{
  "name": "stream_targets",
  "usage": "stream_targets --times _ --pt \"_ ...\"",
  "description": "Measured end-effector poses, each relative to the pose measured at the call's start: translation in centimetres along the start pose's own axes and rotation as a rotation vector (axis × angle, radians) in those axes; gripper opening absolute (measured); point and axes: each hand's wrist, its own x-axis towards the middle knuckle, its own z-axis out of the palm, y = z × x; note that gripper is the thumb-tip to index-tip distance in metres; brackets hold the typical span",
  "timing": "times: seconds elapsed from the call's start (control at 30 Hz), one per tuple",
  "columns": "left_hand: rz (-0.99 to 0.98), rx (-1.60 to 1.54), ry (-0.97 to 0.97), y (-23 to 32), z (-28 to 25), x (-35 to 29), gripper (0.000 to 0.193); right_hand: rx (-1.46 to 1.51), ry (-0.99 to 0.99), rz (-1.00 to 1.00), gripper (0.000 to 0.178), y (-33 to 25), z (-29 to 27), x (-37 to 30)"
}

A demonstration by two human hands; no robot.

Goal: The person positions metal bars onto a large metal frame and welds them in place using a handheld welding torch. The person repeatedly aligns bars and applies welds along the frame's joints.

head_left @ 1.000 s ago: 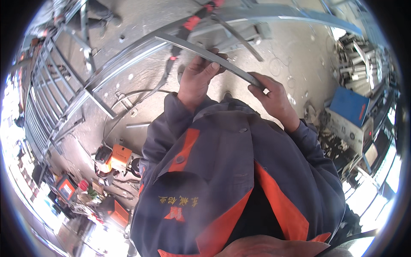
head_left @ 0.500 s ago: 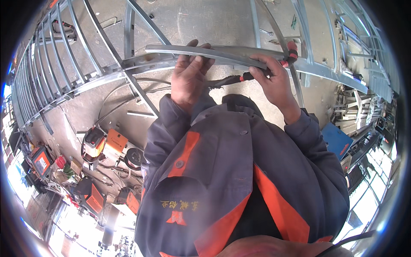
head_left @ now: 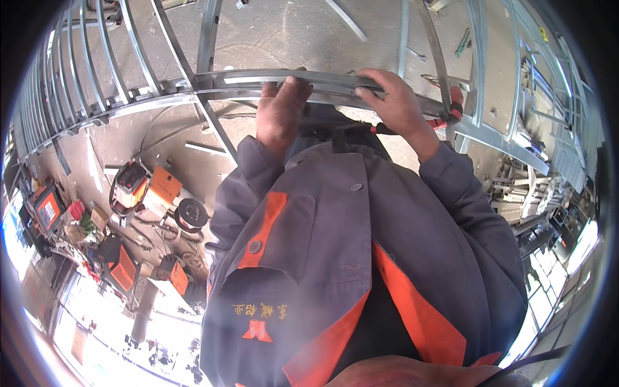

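I hold a long flat grey metal strip point(head_left: 248, 78) level in front of my chest, laid along the curved rail of a large metal frame point(head_left: 161, 87). My left hand point(head_left: 282, 109) grips the strip from below, fingers curled over its top edge. My right hand point(head_left: 396, 103) grips it further right and also holds a black tool with red handles point(head_left: 445, 117) that sticks out to the right. My grey and orange work jacket point(head_left: 348, 258) fills the lower middle.
The frame's upright bars point(head_left: 97, 58) fan out at the left and top. More metal frames point(head_left: 548, 129) lie at the right. Orange and black welding machines point(head_left: 145, 187), a wire spool point(head_left: 187, 214) and cables sit on the concrete floor at the left.
My hands brought the metal strip from a tilt up to level against the frame's rail. My right hand now sits on top of the strip. The view swung toward the frame.
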Motion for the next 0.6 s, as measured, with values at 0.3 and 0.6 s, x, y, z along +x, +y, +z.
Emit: stream_targets --times 0.3,0.6 --pt "-0.145 0.643 0.286 0.9 -0.8 0.4 0.036 0.009 -0.218 -0.024 0.035 5.9 5.6 3.9" --pt "0.859 1.866 0.186 0.0 -3.6 -0.4 0.032 -0.072 -0.274 -0.173 0.028 6.7 6.3 4.9"
